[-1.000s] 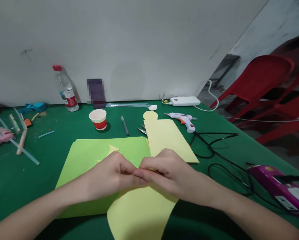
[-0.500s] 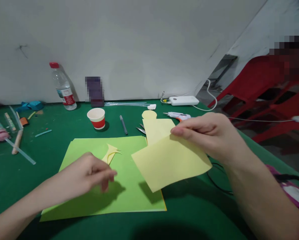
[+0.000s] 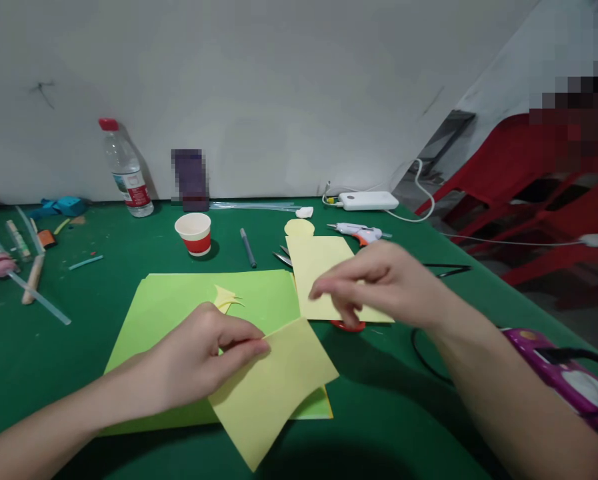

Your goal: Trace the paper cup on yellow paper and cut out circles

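Observation:
My left hand [image 3: 209, 353] pinches the top edge of a pale yellow sheet of paper [image 3: 279, 380] between thumb and fingers. That sheet hangs tilted over the stacked green paper [image 3: 169, 300]. To the right, my right hand [image 3: 379, 287] is empty, its fingers loosely bent and apart. It hovers above a second yellow sheet [image 3: 319, 260] lying on the table. Under this second sheet are scissors, with metal tips [image 3: 282, 259] and a red handle [image 3: 349, 326] showing. A yellow paper circle [image 3: 299, 228] lies behind it, and curved yellow scraps [image 3: 225, 297] rest on the green paper.
On the green table stand a paper cup [image 3: 193, 235] and a water bottle [image 3: 127, 175]. A marker [image 3: 247, 247], glue gun [image 3: 359, 231] and white power strip [image 3: 369, 201] lie farther back. Glue sticks and clay pieces are at left, a purple device [image 3: 563, 380] with a cable at right.
The yellow sheet has passed from my right hand to my left and moved lower and leftward. My right hand has let go and shifted slightly left, revealing the red scissors handle.

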The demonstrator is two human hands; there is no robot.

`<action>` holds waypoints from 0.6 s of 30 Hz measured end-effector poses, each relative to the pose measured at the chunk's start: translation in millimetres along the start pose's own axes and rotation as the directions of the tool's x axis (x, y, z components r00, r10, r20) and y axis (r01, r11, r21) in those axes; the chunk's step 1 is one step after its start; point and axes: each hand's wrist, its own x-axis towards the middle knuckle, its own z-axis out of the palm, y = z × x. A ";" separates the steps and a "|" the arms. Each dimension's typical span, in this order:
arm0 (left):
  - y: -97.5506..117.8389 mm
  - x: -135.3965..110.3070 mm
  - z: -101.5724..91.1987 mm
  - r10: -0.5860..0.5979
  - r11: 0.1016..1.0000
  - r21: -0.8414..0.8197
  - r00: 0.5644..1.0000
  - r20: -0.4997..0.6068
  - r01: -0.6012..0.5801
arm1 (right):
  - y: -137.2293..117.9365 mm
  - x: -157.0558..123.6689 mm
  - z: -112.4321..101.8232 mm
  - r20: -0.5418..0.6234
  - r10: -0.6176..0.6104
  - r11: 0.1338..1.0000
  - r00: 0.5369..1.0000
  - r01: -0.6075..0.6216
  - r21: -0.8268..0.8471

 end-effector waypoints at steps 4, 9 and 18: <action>-1.9 3.8 -4.9 -0.084 0.994 -0.066 0.996 0.025 0.085 | -3.0 2.5 2.6 -0.067 0.026 1.000 0.997 -0.027 -0.012; -3.4 13.4 -2.8 -0.013 0.999 -0.050 0.996 -0.090 0.009 | -6.4 3.9 35.1 0.034 -0.002 0.977 0.999 0.009 -0.212; -9.9 18.0 3.2 0.099 0.995 0.058 0.950 -0.297 -0.085 | -0.3 -1.5 60.9 -0.067 -0.049 0.898 0.997 0.014 -0.439</action>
